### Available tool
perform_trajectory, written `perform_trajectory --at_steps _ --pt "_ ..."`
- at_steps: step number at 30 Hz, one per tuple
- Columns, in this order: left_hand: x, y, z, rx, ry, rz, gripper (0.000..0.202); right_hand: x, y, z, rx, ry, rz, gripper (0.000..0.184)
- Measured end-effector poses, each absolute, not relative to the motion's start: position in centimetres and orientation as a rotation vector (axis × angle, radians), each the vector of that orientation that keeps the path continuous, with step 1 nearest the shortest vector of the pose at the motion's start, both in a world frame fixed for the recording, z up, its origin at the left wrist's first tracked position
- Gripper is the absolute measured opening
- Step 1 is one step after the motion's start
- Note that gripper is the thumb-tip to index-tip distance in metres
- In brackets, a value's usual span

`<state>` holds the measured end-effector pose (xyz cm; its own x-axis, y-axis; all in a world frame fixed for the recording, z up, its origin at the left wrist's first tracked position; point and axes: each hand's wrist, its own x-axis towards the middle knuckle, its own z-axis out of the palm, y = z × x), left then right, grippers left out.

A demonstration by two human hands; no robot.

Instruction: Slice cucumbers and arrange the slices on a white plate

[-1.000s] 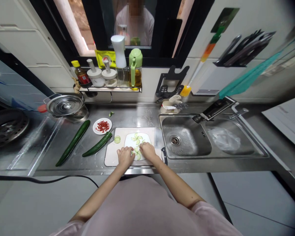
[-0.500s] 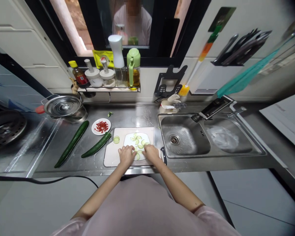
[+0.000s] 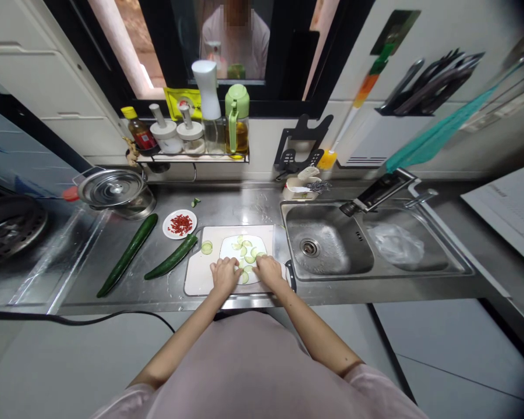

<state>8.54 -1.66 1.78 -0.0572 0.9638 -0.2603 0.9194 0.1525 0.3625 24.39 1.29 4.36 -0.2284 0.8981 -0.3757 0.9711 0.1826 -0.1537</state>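
Observation:
A white plate (image 3: pixel 226 247) rests on the pale cutting board (image 3: pixel 199 278), with several thin cucumber slices (image 3: pixel 243 251) spread over it. At the plate's left edge, my left hand (image 3: pixel 225 274) has curled fingers, its thumb and forefinger closed at a slice. My right hand (image 3: pixel 269 271) is at the right edge, fingertips closed on another slice by the rim. The fingers partly hide both slices. A small stack of cucumber rounds (image 3: pixel 206 248) sits on the board's left side. Right of the board lies a knife (image 3: pixel 291 274), its black handle beside my right hand.
A cut cucumber (image 3: pixel 171 259), a whole cucumber (image 3: pixel 128 255) and a small dish of chopped red pieces (image 3: pixel 180 224) lie to the left. Behind them stands a lidded steel pot (image 3: pixel 117 192). The double sink (image 3: pixel 327 238) is on the right. A seasoning rack (image 3: pixel 196 157) hangs at the back.

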Motion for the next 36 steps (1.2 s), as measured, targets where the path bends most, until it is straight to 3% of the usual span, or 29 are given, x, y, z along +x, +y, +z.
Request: perform_trajectory --at_steps 13,26,36 --pt "6.3 -1.5 3.3 1.616 2.075 0.402 0.022 30.4 2.8 4.9 2.4 2.172 -0.714 0.024" --pt "5.6 -2.0 3.1 1.505 2.118 0.541 0.023 30.6 1.3 2.9 2.426 2.279 -0.918 0.029" --pt "1.5 -2.1 1.9 1.384 2.398 0.435 0.029 29.4 2.0 3.3 2.318 2.383 -0.949 0.032"
